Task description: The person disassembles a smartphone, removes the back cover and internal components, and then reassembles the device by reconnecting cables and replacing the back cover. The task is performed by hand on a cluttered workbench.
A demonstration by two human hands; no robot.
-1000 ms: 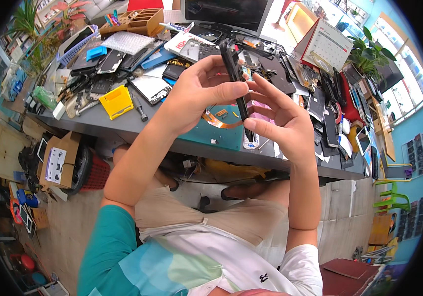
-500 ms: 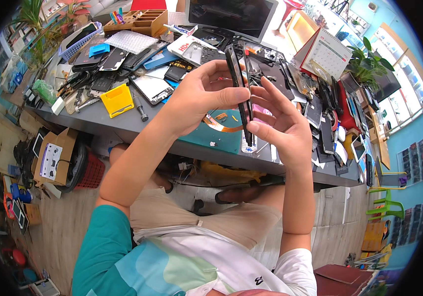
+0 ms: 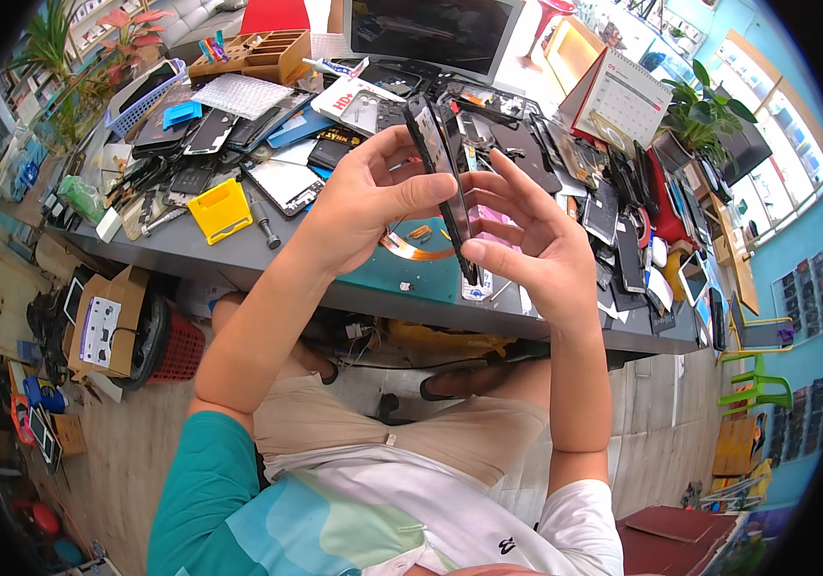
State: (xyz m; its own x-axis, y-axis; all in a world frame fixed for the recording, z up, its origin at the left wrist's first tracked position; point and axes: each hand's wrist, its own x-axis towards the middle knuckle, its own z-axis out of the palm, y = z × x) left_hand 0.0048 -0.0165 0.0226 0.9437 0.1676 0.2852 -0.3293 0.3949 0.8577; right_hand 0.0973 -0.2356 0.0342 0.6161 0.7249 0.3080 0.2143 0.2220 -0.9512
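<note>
Above the front edge of the desk I hold a thin black phone (image 3: 425, 134) on edge, tilted, its top leaning left. It looks like two layers slightly apart at the upper end. My left hand (image 3: 358, 206) is closed on its left side, thumb across the face and the other fingers behind. On the right side, the fingers of my right hand (image 3: 541, 254) are curled around the lower part, with the thumb near the bottom edge. Below lies a teal mat (image 3: 411, 278) carrying an orange flex cable (image 3: 409, 252) and small scraps.
Phone parts crowd the grey desk (image 3: 171, 245). A yellow plastic holder (image 3: 220, 211) and a screwdriver (image 3: 264, 228) lie left of my hands. A monitor (image 3: 430, 36) stands behind, with a desk calendar (image 3: 618, 101) and a potted plant (image 3: 704, 120) at the right.
Both hands have shifted a little left with the phone. The phone is turned slightly, so more of its left face shows. The grip looks much the same.
</note>
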